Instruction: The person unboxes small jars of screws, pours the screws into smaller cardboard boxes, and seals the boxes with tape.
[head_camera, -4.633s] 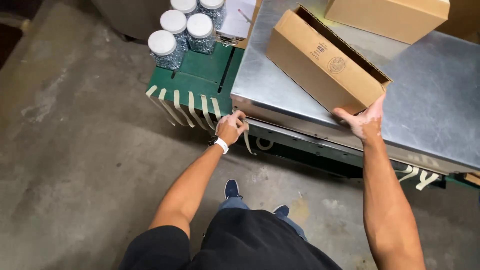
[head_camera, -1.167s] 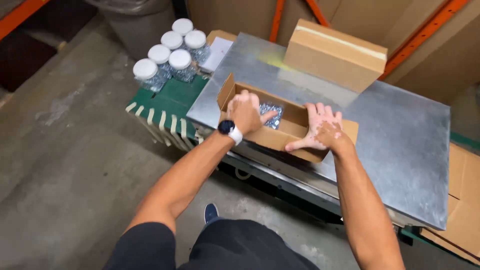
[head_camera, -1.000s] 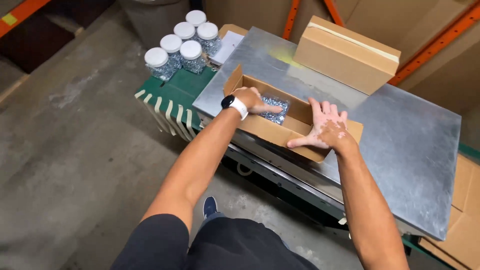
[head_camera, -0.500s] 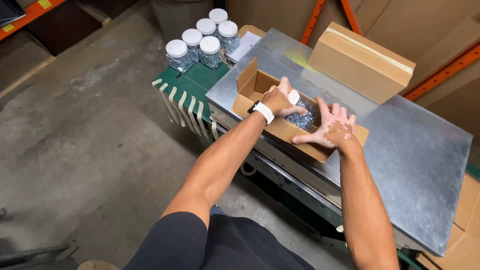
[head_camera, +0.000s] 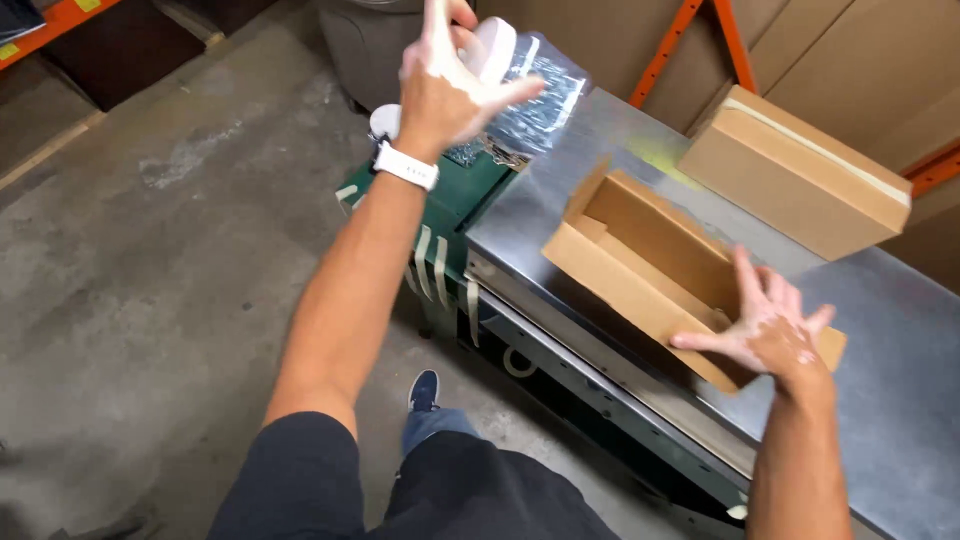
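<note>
Grey metal surface (head_camera: 620, 180), kind of scuffed, sitting over a bare concrete floor (head_camera: 150, 260) with orange rack posts (head_camera: 665, 50) and cardboard behind. Left hand (head_camera: 445, 80) is up in the air past the surface's edge, grip closed round a clear white-lidded jar (head_camera: 525, 75) of shiny bits. Right hand (head_camera: 765, 330) lies flat, fingers spread, on the rim of the open box (head_camera: 640, 250), holding nothing. A taped box (head_camera: 790, 170) sits further back, and green stuff (head_camera: 460, 195) sits under the jar.

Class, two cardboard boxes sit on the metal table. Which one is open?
The nearer box, under the right hand, is open on top; the farther box is taped shut.
</note>
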